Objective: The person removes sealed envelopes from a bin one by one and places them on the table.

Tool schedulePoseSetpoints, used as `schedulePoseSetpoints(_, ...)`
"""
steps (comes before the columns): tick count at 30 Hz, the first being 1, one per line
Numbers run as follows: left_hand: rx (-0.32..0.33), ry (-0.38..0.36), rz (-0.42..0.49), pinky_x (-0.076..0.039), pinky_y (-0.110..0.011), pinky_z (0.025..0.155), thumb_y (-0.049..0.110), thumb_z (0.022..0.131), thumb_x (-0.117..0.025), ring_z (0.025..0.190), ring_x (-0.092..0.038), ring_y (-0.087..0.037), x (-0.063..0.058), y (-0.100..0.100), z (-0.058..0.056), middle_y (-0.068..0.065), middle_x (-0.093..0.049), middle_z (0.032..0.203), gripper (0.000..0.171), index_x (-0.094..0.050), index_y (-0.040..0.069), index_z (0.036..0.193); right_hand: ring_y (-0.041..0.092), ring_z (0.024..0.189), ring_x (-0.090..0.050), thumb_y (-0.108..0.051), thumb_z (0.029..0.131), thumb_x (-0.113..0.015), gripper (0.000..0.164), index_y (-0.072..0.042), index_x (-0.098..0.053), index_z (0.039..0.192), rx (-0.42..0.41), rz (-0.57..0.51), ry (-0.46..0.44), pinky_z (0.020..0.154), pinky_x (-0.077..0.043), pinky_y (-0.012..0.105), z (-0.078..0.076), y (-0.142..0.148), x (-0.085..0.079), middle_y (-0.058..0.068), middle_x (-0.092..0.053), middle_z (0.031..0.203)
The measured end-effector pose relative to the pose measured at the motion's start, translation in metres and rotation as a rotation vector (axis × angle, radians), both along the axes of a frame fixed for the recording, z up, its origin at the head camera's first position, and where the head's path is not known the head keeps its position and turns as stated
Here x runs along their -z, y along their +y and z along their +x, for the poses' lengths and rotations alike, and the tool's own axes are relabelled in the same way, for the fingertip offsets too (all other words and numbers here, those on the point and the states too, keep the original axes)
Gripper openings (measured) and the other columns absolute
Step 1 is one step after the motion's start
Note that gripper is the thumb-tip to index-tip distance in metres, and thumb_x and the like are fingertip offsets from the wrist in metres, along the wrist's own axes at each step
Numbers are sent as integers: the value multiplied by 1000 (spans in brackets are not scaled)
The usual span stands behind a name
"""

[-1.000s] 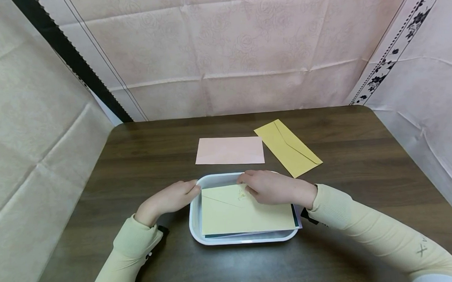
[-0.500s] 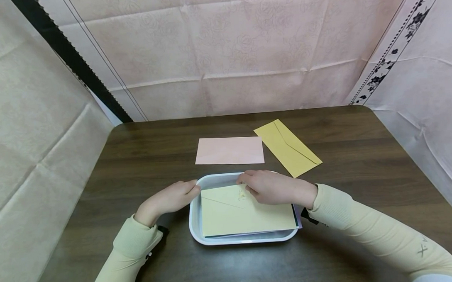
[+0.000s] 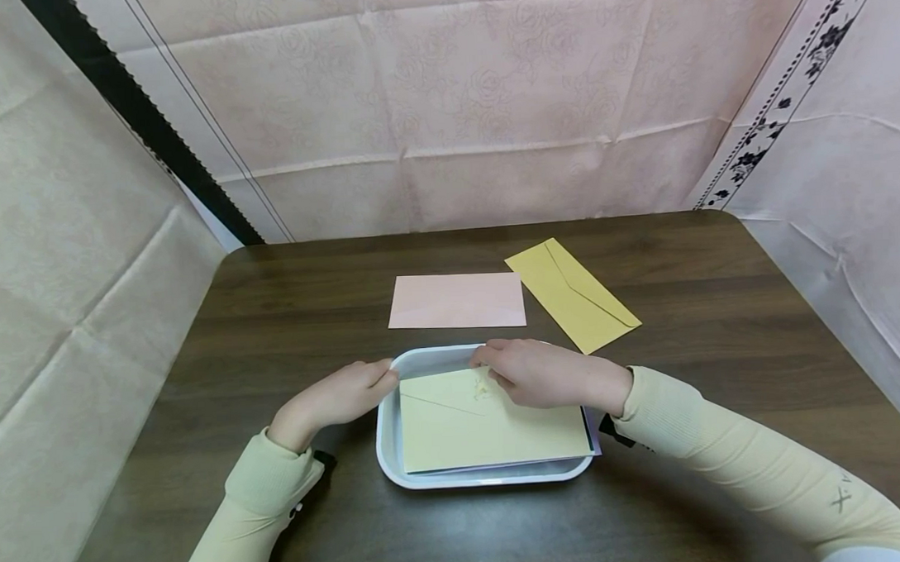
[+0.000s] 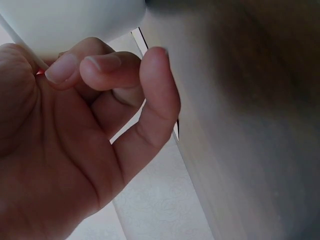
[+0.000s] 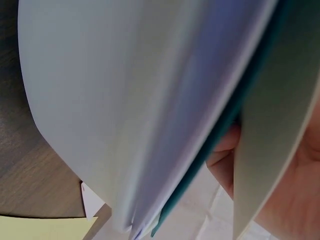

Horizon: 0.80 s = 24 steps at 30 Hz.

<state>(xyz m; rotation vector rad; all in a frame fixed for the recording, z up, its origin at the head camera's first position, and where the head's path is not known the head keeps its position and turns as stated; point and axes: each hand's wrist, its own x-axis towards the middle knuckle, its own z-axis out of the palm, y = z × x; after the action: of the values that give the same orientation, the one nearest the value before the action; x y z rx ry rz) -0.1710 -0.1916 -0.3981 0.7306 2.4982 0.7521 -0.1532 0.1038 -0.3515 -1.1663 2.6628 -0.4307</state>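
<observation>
A white tray (image 3: 494,478) stands on the table with a stack of envelopes in it. The top one is a pale yellow envelope (image 3: 455,430), flap line showing. My left hand (image 3: 342,400) grips the tray's far left corner; in the left wrist view its fingers (image 4: 159,85) are curled by the tray wall (image 4: 90,22). My right hand (image 3: 538,373) pinches the pale yellow envelope's far edge. In the right wrist view its fingers reach between that envelope (image 5: 270,125) and a teal envelope (image 5: 220,120). Lilac envelope edges (image 5: 200,90) show beyond the teal one.
Behind the tray a pink envelope (image 3: 456,301) lies flat on the brown wooden table (image 3: 294,295). A yellow envelope (image 3: 573,297) lies slanted to its right, close to my right hand. Pale patterned cloth (image 3: 444,107) hangs behind the table.
The pale yellow envelope's near edge has shifted slightly toward me, covering the teal strip that showed under it. Both hands stay almost in place.
</observation>
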Motion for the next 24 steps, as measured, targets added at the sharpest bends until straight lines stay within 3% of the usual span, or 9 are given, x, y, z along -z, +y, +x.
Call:
schedulePoseSetpoints(15, -30, -3, -21, -41, -33, 70, 29, 102, -34, 72, -50, -13, 1, 2, 1, 2, -39, 69, 28, -55, 11, 109, 16, 106, -55, -3, 94, -45, 31, -5, -57, 123, 20, 1, -18, 90, -44, 32, -3, 5, -8, 5, -58, 118)
schedulePoseSetpoints(24, -35, -21, -17, -41, -32, 64, 27, 102, -35, 62, -45, -15, -1, 2, 1, -1, -38, 68, 30, -54, 8, 114, 14, 105, -56, -3, 94, -47, 32, -7, -57, 124, 55, 8, -17, 89, -44, 30, -5, 9, -17, 4, -59, 119)
